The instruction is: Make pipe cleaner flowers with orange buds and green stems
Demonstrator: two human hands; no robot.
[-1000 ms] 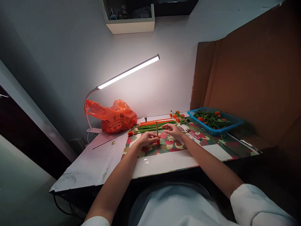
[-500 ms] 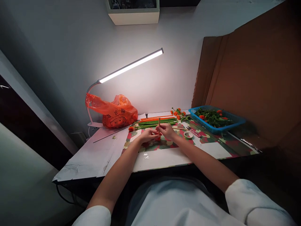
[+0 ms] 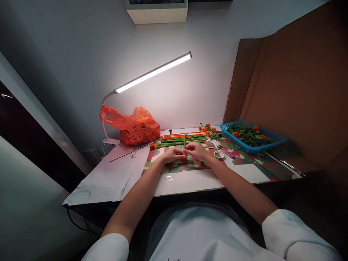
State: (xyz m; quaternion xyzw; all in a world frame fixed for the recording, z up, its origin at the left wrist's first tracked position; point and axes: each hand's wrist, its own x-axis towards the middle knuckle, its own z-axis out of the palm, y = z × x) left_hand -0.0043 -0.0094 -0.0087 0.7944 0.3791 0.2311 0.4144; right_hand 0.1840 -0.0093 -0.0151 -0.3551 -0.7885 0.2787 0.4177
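Note:
Both hands meet over the patterned cloth at the middle of the table. My left hand [image 3: 174, 154] is closed, its fingertips at a small red-orange piece [image 3: 183, 158] low between the hands. My right hand [image 3: 196, 150] pinches the lower part of an upright tan stick [image 3: 185, 139]. The fingers partly hide where stick and red piece come together. Behind the hands lie green stems [image 3: 181, 140] and orange-red sticks [image 3: 174, 136]. An orange flower [image 3: 152, 146] rests left of the stems. Right of my right hand are a tape roll [image 3: 219, 155] and pink-handled scissors [image 3: 227, 152].
A red plastic bag [image 3: 138, 132] stands at the back left under a lit lamp [image 3: 154, 73]. Orange flowers [image 3: 207, 129] lie at the back. A blue basket [image 3: 248, 148] with leaves and flowers is at the right, before a cardboard sheet [image 3: 293, 94].
The whole view has shifted slightly. My right hand has moved lower on the tan stick, so more of the stick shows above the fingers.

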